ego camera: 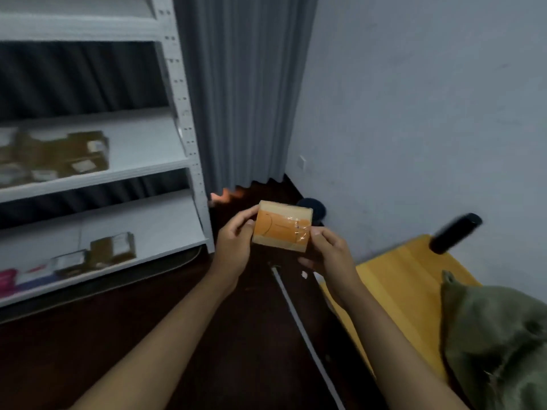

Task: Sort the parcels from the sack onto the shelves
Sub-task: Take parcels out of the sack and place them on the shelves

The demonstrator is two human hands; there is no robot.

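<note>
The person is holding a small orange parcel (282,227) out in front, over the dark floor (177,335). The left hand (236,241) is gripping its left edge, fingers curled round it. The right hand (328,251) is pinching its right edge, thumb on top where the clear tape is shining. The parcel is not touching any shelf yet.

The job looks partly done. Some brown boxes (59,158) are already sitting at the left end of the middle shelf (142,170). A few more parcels (100,251) are lying near the front edge of the lower shelf (165,229). The top shelf (80,28) is showing no parcels in the part I can see. The green sack (497,338) is slumping on the yellow table (393,279) at the right, and it still looks full, so I think more parcels are waiting inside.

I cannot see into the sack. The boxes on the shelves are blurry, so their labels cannot be read. The shelves are cut off at the left edge. A black tube-like thing (455,233) by the table's far corner is smeared, and I cannot tell what it is. A round dark thing (313,208) behind the parcel is mostly hidden.
</note>
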